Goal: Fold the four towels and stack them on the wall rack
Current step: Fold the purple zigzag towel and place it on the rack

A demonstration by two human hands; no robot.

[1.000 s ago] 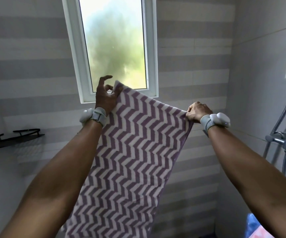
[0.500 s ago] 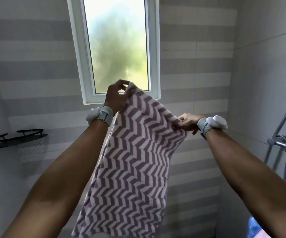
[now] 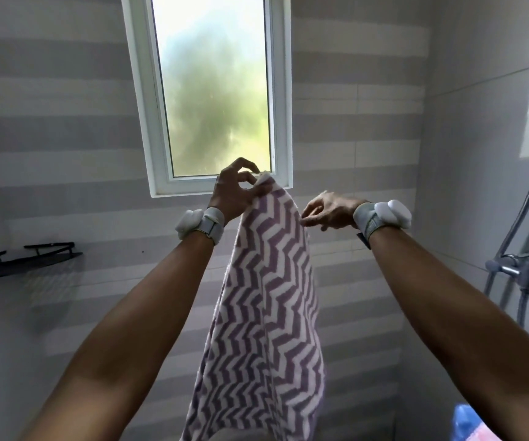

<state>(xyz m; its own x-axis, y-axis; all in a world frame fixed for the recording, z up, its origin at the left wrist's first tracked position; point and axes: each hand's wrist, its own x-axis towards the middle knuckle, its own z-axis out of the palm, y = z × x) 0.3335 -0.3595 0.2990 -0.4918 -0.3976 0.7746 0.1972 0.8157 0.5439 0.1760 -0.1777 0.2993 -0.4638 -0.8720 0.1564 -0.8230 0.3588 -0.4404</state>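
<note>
Left grip (image 3: pixel 233 194) is pinched on the top corner of the towel (image 3: pixel 264 313), thumb and fingers closed on the fabric just in front of the window sill (image 3: pixel 222 186). Right grip (image 3: pixel 328 211) sits just beside the towel's upper right edge, fingers loosely curled, fingertips (image 3: pixel 304 221) at or touching the edge; can't tell if it actually pinches any cloth.

Towel: purple-and-white zigzag pattern, hanging straight down from the left pinch, doubled lengthwise with a vertical crease running down the middle. Held in mid-air between both forearms, bottom runs out of frame. Not on the rack.

Wall rack (image 3: pixel 24 261): black corner shelf, low on the left wall, well apart from the towel, nothing visible on it.

Both wrists carry grey bands with white pods, left band (image 3: pixel 199 226) and right band (image 3: pixel 381 218).

Background: grey-striped tiled wall, frosted window (image 3: pixel 215 87) directly behind the left hand. Chrome shower mixer (image 3: pixel 524 268) and riser pipe on the right wall. Something blue and pink (image 3: pixel 470 424) at bottom right corner, too cropped to identify.
</note>
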